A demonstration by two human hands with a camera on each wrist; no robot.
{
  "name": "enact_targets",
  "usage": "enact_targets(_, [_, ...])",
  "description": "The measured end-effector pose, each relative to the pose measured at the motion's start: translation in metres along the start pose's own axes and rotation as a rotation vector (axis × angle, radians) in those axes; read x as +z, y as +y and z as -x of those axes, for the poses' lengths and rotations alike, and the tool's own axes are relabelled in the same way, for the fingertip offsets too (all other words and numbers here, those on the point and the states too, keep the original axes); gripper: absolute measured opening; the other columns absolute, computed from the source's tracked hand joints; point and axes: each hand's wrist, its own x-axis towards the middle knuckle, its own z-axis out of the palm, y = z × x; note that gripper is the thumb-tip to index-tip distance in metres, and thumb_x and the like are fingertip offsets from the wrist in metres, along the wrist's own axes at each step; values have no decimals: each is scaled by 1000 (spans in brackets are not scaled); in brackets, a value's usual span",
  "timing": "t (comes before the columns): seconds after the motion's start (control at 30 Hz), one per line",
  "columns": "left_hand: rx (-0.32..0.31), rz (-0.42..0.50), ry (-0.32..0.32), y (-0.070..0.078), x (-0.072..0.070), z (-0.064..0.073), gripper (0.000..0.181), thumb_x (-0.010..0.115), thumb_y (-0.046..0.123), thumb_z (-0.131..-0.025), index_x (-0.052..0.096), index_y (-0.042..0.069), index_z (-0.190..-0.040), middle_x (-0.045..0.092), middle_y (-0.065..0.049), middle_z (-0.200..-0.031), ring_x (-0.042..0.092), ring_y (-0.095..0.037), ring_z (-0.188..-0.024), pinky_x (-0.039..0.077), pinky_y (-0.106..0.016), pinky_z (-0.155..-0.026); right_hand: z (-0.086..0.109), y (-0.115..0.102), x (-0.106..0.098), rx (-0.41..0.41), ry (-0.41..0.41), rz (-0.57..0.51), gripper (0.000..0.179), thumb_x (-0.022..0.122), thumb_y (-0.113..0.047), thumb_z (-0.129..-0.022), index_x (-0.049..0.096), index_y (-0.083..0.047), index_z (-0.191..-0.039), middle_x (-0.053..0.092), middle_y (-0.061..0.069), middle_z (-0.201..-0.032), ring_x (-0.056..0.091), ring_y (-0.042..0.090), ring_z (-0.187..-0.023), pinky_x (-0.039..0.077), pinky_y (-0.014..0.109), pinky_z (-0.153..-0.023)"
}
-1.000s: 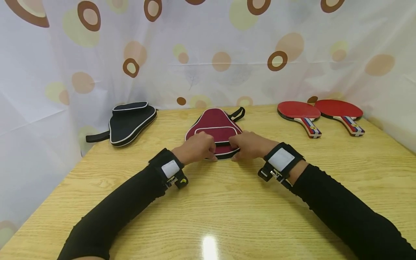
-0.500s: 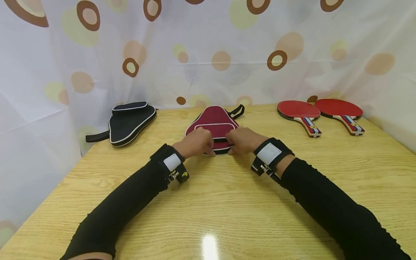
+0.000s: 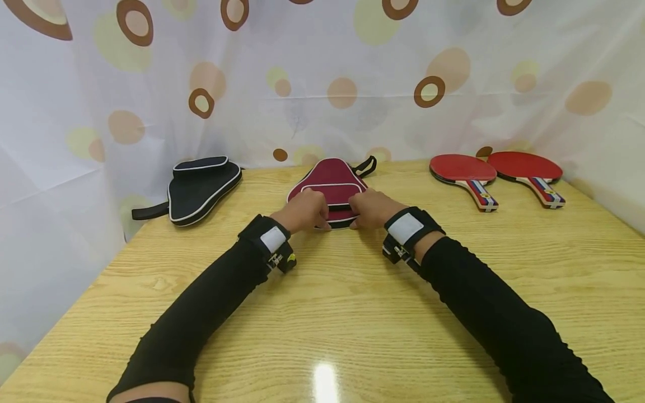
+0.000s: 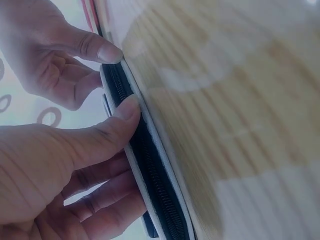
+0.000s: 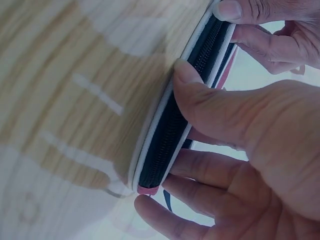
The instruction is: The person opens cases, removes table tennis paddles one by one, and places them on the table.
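Observation:
A dark red table tennis paddle case (image 3: pixel 330 172) with white piping lies flat at the back middle of the table, its wide zippered edge facing me and a black strap loop at its far right. My left hand (image 3: pixel 306 210) pinches the left part of that near edge, thumb on the black zipper (image 4: pixel 155 175) and fingers over the top. My right hand (image 3: pixel 374 208) holds the right part the same way, its thumb (image 5: pixel 187 75) pressed on the zipper side. Only a short stretch of edge shows between the two hands.
A black paddle case (image 3: pixel 201 190) lies at the back left, its strap pointing left. Two red table tennis paddles (image 3: pixel 462 168) lie at the back right, handles toward me. A patterned curtain (image 3: pixel 312 67) hangs behind the wooden table (image 3: pixel 322 313).
Both hands have moved away from me, and the red case has slid with them toward the curtain. The black case and the paddles have stayed in place.

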Motion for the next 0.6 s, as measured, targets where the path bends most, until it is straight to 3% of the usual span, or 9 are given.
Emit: enact_targets(0.6, [-16,16,27,-1,1,-2,25,84,26,-83,77,3,-74,66,-2,-65,52,-13,-65,40,-21,-57,7,-2,-1,44,-41,-82,31,72,-19,-94,55,3,-108,62,12,-93,56,25,-83,46,38,-77])
